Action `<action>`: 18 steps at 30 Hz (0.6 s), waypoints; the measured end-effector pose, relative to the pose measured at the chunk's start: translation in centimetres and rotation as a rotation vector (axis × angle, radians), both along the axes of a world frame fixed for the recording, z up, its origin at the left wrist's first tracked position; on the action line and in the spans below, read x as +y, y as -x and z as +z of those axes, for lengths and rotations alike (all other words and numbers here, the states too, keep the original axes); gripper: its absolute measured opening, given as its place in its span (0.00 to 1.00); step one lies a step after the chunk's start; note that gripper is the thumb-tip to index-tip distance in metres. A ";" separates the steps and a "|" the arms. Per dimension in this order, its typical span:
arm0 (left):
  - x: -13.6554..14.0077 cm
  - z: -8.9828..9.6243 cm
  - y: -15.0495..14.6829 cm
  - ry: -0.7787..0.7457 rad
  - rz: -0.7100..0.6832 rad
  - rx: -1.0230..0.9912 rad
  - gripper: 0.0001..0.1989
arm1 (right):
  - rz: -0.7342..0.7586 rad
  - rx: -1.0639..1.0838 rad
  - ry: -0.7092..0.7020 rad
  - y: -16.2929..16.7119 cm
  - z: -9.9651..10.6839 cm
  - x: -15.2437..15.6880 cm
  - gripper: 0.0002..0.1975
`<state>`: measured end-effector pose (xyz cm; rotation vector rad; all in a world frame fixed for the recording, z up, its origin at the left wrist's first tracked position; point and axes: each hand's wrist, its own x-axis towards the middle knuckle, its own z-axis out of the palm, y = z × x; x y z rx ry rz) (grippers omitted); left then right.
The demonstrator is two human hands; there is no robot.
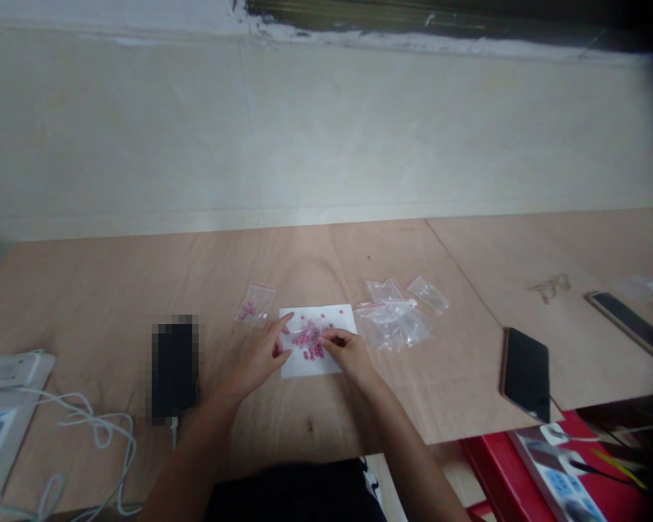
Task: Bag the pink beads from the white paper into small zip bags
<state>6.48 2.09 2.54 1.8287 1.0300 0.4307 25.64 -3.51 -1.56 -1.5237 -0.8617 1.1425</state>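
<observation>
A white sheet of paper (331, 368) lies on the wooden table, with many small pink bead-like pieces (313, 352) scattered and heaped on it. Over the sheet's left edge is my left hand (265, 354), thumb and fingers spread apart with nothing seen between them. From the right, my right hand (352, 354) reaches over the sheet, its thumb and fingertips pinched together beside the pink heap. What that pinch holds, if anything, is too small to make out. Just beyond my left hand lies a small clear zip bag (260, 299) with a few pink pieces inside.
Several clear zip bags (395, 322) lie right of the paper. A dark phone (175, 373) with a white cable (95, 419) is at left, near a power strip (5, 420). Two more phones, one (525, 373) nearer, lie at right. A red stool (484, 464) stands below the table edge.
</observation>
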 end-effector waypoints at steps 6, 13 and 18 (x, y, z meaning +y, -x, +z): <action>-0.6 -0.1 0.0 0.041 0.066 -0.141 0.31 | -0.011 -0.024 0.017 0.1 0.1 -0.2 0.09; -0.1 -0.1 0.1 0.034 0.079 -0.258 0.24 | -0.022 -0.028 0.035 0.2 0.3 0.0 0.10; 0.5 -0.2 -0.2 -0.002 0.096 -0.288 0.20 | -0.023 -0.002 0.055 0.4 0.5 0.1 0.10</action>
